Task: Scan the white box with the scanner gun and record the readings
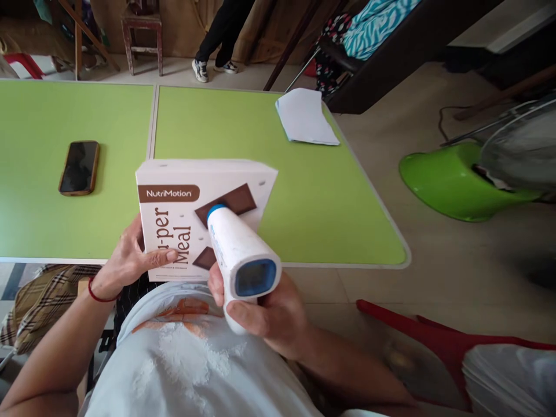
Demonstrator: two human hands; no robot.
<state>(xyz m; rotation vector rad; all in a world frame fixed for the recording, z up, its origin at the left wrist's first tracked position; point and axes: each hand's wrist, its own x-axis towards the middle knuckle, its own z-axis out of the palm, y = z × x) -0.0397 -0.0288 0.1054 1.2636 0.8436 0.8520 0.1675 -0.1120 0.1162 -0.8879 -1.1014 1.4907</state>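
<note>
My left hand grips the lower left side of a white and brown NutriMotion box, its thumb across the front and the other fingers out of sight behind. The box stands in front of my body at the table's near edge, its printed face turned toward me. In my right hand is a white and blue handheld infrared thermometer, with my fingers wrapped round its handle. Its blue-ringed front end points at the box's printed face and covers part of the chocolate picture. Whether the two touch, I cannot tell. The thermometer's small screen looks dark.
On the green table lie a smartphone at the left and white folded paper at the far right. A person's legs show beyond the table. To the right are a green basin and a red chair.
</note>
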